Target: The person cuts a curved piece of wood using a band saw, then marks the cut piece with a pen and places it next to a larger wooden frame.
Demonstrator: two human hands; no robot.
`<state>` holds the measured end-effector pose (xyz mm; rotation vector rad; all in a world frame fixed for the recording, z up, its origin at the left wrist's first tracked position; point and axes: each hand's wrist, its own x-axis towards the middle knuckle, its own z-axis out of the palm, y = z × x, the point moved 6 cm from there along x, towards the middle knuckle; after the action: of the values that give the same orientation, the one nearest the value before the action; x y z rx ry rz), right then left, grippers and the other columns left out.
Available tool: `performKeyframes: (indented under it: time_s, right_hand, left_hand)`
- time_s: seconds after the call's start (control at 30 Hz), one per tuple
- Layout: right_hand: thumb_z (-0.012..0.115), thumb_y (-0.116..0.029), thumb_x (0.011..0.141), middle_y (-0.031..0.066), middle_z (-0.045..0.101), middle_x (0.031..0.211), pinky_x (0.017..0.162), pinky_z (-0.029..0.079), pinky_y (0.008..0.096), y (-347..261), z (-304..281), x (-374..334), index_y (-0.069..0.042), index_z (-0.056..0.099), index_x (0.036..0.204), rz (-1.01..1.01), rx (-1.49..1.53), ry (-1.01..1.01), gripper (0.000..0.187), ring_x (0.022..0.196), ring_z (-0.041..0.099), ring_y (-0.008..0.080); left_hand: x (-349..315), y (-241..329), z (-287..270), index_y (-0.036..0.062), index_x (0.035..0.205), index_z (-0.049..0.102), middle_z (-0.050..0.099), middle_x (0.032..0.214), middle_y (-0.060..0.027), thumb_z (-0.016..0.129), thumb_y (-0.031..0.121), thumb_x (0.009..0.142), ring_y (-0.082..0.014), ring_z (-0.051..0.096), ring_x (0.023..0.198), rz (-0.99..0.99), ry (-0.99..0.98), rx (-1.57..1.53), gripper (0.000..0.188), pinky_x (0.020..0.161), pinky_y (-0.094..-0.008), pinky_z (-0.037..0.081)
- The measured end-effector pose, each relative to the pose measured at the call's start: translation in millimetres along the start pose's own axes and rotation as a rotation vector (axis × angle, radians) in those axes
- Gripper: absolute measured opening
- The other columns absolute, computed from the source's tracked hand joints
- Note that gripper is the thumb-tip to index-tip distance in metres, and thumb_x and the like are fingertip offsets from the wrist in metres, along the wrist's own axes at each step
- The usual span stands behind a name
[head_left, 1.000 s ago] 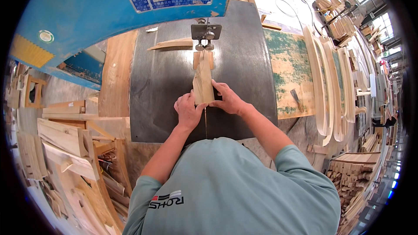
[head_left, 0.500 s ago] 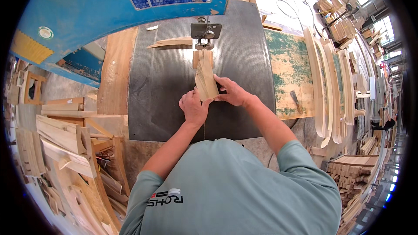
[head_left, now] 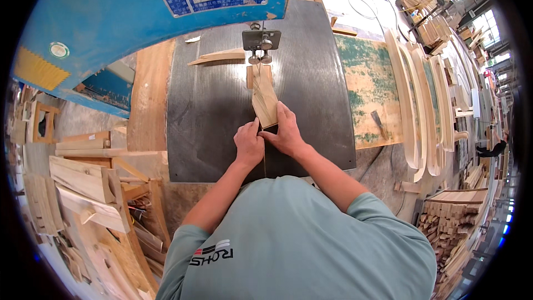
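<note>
A short, pale wooden block (head_left: 265, 103) lies flat on the dark ribbed table of a bandsaw (head_left: 211, 111). Its far end meets the thin blade below the blade guide (head_left: 261, 41). My right hand (head_left: 286, 132) grips the near right corner, fingers along the side and thumb at the near end. At the near left corner, my left hand (head_left: 249, 143) is closed, its fingertips against the block. The two thumbs come close together behind the block. A slender curved offcut (head_left: 219, 56) lies left of the guide.
The saw's blue frame (head_left: 139, 16) fills the upper left. To the right, a worn green-and-tan board (head_left: 366, 89) carries a brush-like tool (head_left: 380, 124). Long curved wooden pieces (head_left: 408, 100) stand beyond it. Stacked timber (head_left: 83, 180) is at the left, more (head_left: 452, 216) at the lower right.
The block's near end has swung slightly and shifted a little to the right. My right hand has drawn nearer to me, its thumb now behind the block; my left fingers have moved slightly right.
</note>
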<state>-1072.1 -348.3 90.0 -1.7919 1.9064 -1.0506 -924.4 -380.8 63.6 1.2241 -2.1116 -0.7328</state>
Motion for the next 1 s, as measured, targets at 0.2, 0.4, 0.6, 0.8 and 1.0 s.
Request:
performKeyframes:
  time_s: [0.2,0.4,0.6,0.8,1.0]
  right_hand:
    - [0.088,-0.025,0.071,0.0284,0.049,0.144,0.108,0.043,0.0509,3.2,7.1,9.6,0.008,0.035,0.149,0.030,-0.151,0.130,0.100,0.129,0.049,0.0472]
    - [0.087,-0.025,0.072,0.0285,0.049,0.144,0.111,0.041,0.0495,9.3,1.9,16.4,0.008,0.037,0.148,0.053,-0.153,0.097,0.098,0.130,0.049,0.0456]
    - [0.086,-0.023,0.072,0.0282,0.048,0.147,0.115,0.039,0.0476,16.1,-6.1,25.0,0.008,0.037,0.149,0.063,-0.133,0.039,0.096,0.134,0.047,0.0442]
    - [0.086,-0.021,0.071,0.0270,0.049,0.146,0.113,0.041,0.0486,23.2,-12.2,32.2,0.006,0.039,0.148,0.053,-0.110,0.019,0.095,0.132,0.048,0.0451]
    - [0.086,-0.019,0.070,0.0252,0.050,0.145,0.111,0.042,0.0497,25.7,-16.1,38.3,0.005,0.039,0.148,0.006,-0.109,0.025,0.094,0.131,0.049,0.0451]
  left_hand:
    - [6.0,6.6,-2.6,-0.0012,0.131,0.063,0.067,0.121,-0.0174,0.059,0.005,0.080,-0.0387,0.062,0.111,0.046,-0.023,-0.055,0.052,0.096,-0.0499,0.049]
    - [12.4,1.0,-12.1,0.0000,0.122,0.068,0.072,0.110,-0.0151,0.058,0.004,0.080,-0.0373,0.066,0.104,0.036,0.068,-0.064,0.043,0.093,-0.0485,0.052]
    - [35.6,-46.4,-59.0,0.0013,0.116,0.072,0.075,0.100,-0.0122,0.057,0.001,0.081,-0.0350,0.069,0.096,-0.007,0.274,0.072,0.037,0.089,-0.0476,0.054]
    - [86.8,-88.1,-94.6,0.0031,0.121,0.070,0.073,0.109,-0.0110,0.057,0.000,0.082,-0.0329,0.065,0.106,0.107,0.215,0.232,0.041,0.094,-0.0475,0.051]
    - [150.2,-75.0,-99.1,0.0079,0.134,0.064,0.065,0.134,-0.0080,0.057,0.000,0.083,-0.0312,0.051,0.133,0.252,0.018,0.354,0.052,0.113,-0.0475,0.037]
